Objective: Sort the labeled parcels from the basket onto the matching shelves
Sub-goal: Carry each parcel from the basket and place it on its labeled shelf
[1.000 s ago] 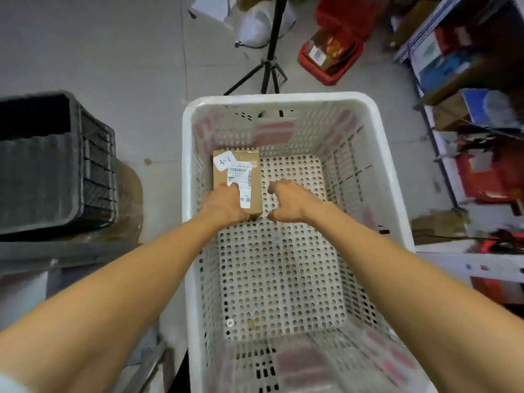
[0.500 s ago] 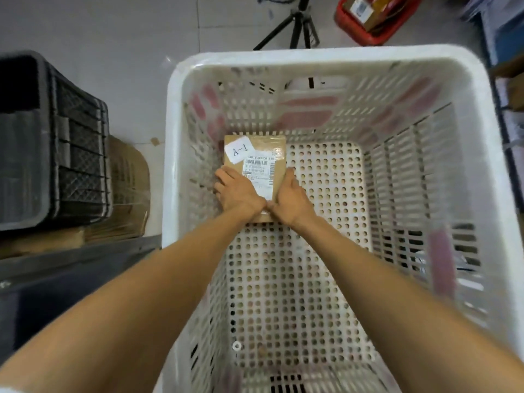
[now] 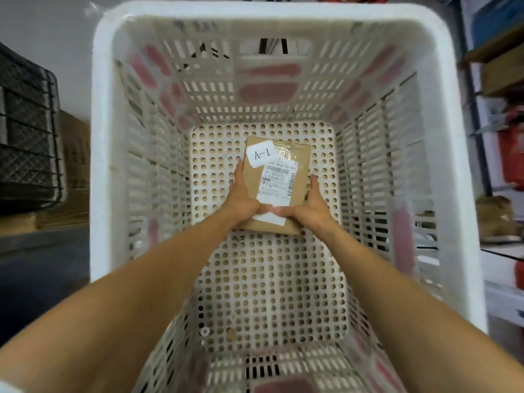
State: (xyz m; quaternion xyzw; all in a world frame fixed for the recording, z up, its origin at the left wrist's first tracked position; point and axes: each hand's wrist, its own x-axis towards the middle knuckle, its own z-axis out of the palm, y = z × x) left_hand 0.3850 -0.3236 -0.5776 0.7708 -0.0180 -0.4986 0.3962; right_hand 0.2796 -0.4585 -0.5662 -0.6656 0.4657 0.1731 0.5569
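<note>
A small brown cardboard parcel [image 3: 295,163] with a white tag reading "A-1" and a barcode label is inside the big white perforated basket [image 3: 105,143], over the far half of its floor. My left hand [image 3: 242,195] grips the parcel's left edge with the thumb on top. My right hand [image 3: 310,204] grips its right edge the same way. Both thumbs meet over the label near the parcel's near end. No other parcel shows in the basket.
A black plastic crate [image 3: 28,137] stands to the left with flattened cardboard [image 3: 73,171] beside it. Metal shelves [image 3: 479,154] with boxes and red items run along the right. Tripod legs [image 3: 272,45] show through the basket's far wall.
My head has come closer over the basket. Both hands have closed on the parcel's sides, and it now sits nearer the middle of the basket floor than the left wall.
</note>
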